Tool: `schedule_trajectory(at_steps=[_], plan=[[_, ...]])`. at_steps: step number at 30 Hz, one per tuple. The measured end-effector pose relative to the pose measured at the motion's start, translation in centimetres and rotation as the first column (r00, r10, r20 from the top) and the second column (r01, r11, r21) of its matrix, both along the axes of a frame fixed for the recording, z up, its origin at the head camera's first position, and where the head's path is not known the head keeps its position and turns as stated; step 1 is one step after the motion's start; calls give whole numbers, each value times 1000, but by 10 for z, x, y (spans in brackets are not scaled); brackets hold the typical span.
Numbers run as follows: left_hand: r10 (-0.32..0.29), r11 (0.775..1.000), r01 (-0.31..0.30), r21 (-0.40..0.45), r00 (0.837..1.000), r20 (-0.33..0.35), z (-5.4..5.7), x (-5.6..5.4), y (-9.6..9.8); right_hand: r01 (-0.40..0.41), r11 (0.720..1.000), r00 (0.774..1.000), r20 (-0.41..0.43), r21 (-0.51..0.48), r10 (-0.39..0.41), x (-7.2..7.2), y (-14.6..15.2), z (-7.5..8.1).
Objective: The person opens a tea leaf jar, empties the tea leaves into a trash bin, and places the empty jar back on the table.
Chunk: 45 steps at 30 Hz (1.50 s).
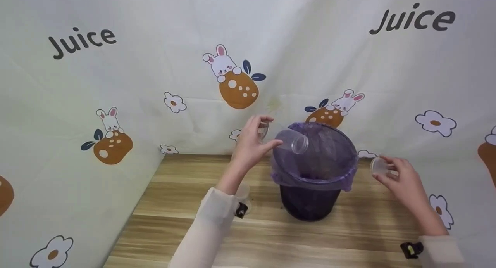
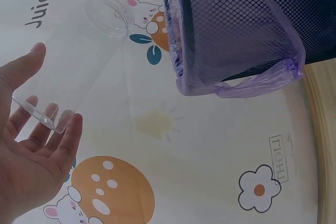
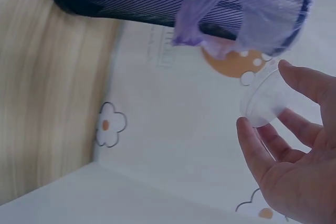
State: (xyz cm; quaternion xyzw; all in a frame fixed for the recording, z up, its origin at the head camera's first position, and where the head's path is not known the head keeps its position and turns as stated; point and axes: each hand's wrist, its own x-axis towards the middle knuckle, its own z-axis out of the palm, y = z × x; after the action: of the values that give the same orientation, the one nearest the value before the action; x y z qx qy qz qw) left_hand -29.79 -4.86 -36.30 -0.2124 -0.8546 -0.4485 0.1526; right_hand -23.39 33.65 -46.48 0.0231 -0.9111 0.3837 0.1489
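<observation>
My left hand (image 1: 252,142) grips a clear plastic jar (image 1: 288,140) near its base, fingers and thumb around it. The jar lies tilted on its side, its open mouth over the left rim of a dark mesh trash can (image 1: 310,202). In the left wrist view the see-through jar (image 2: 79,66) shows no visible contents. To the right of the can, my right hand (image 1: 403,180) pinches a round translucent lid (image 1: 379,166) by its edge. The lid (image 3: 262,98) is apart from the jar in the right wrist view.
A purple bag (image 1: 285,175) lines the can and folds over its rim. Another clear container (image 1: 243,192) stands on the wooden table (image 1: 174,206), partly hidden by my left sleeve. A printed cloth (image 1: 155,66) with rabbits and flowers rises behind and at both sides.
</observation>
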Motion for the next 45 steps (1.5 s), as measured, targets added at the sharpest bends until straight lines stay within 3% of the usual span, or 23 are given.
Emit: schedule_trajectory(at_steps=[13, 19, 27, 34, 38, 45], plan=[[7, 1000, -8, 20, 1000, 27, -2, 5, -3, -27, 999, 989, -144, -27, 23, -2, -32, 36], [1, 1000, -2, 27, 999, 38, -3, 7, -4, -86, 994, 981, -179, -67, 73, -2, -49, 45], [-29, 999, 26, 45, 998, 50, -8, 9, -3, -204, 969, 965, -198, -143, 174, -4, -73, 52], [-91, 993, 85, 87, 993, 72, -11, 10, -2, -282, 949, 946, -204, -140, 251, -4, -94, 53], [-123, 986, 111, 123, 988, 92, -13, 11, -1, -341, 923, 929, -218, -180, 300, -5, -106, 51], [-162, 980, 146, 133, 980, 116, -17, 13, -2, -357, 912, 928, -192, -202, 321, -6, -120, 48]])
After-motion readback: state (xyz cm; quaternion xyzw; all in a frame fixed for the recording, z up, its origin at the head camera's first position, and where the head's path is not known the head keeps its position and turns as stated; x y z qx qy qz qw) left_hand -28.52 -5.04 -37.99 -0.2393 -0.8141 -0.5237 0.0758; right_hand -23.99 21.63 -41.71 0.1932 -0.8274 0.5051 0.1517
